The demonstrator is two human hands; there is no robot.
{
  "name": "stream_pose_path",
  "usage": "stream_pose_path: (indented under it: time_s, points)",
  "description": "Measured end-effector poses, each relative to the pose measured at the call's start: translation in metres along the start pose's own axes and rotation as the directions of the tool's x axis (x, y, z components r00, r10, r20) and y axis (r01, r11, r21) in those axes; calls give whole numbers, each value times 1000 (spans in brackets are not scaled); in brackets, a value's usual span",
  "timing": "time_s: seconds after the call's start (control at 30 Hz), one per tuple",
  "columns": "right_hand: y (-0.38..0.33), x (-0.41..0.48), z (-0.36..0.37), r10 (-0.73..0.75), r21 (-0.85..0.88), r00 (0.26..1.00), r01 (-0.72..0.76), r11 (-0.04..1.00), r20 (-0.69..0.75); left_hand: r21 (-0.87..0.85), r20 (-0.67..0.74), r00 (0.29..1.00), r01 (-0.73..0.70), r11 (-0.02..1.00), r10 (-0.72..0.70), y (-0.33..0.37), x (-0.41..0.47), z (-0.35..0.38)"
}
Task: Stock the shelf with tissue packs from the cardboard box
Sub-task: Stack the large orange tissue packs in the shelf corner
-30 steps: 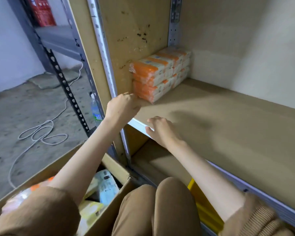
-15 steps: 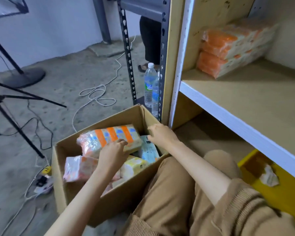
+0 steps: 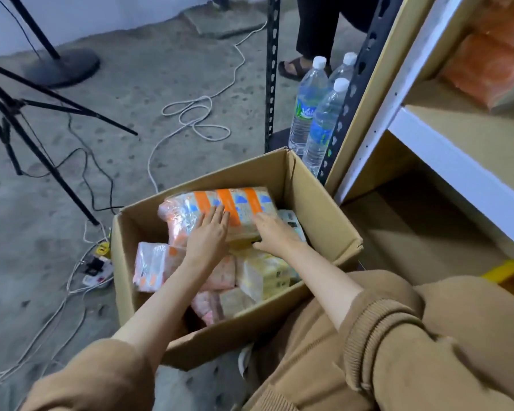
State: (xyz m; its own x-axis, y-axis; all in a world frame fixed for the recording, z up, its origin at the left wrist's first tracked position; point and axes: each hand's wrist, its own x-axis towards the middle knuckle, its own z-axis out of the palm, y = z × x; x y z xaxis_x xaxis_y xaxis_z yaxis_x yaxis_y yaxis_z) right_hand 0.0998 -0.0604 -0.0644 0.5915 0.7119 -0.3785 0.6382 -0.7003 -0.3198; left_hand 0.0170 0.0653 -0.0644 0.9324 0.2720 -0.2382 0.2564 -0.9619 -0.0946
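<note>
My left hand (image 3: 208,236) and right hand (image 3: 276,232) have moved onto the tissue pack (image 3: 235,200) at the far end of the cardboard box (image 3: 318,209). Both lie flat on it, fingers straight. Its shiny wrap shows orange stripes.

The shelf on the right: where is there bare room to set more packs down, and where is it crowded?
Bare: the shelf board between the orange packs and its white front edge; also the lower board, up to the yellow object. Crowded: the cardboard box, full of packs, with the left hand and right hand on the striped pack.
</note>
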Motion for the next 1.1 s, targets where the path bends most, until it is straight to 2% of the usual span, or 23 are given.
stream_pose_path:
  time_s: [0.07, 0.13, 0.2, 0.43, 0.57, 0.67, 0.77, 0.9, 1.03, 1.1]
  points:
    - [-3, 17, 9, -32, -10, 999, 32, 999, 12, 39, 61, 998, 10, 999, -12, -4, 12, 7]
    - [-4, 32, 17, -47, -26, 999, 47, 999, 10, 57, 55, 998, 25, 998, -28, -7, 20, 17]
    - [-3, 44, 22, -50, -45, 999, 50, 998, 13, 90, -42, 999, 31, 995, -27, -8, 23, 27]
    - [4, 67, 34, -56, -35, 995, 53, 998, -88, 214, -195, 980, 14, 977, 29, -13, 36, 41]
    - [8, 69, 32, -118, -78, 985, 108, 991, -126, 219, -128, 992, 11, 976, 18, -15, 38, 38]
    - [10, 65, 21, -134, -103, 984, 122, 987, -120, 197, -133, 991, 3, 980, 24, -16, 38, 34]
    - [12, 57, 9, -136, -121, 987, 125, 985, -85, 127, -136, 991, 19, 992, -2, -10, 35, 19]
    - [15, 38, -13, -111, -150, 993, 103, 983, -48, 50, -39, 998, -50, 998, 52, 2, 27, -1]
    - [18, 6, -42, -87, -198, 993, 71, 978, -73, 33, -104, 991, -83, 996, 86, 17, 15, -32]
    - [18, -14, -58, -85, -216, 991, 61, 974, -103, 75, -249, 959, -119, 990, 134, 23, 8, -46]
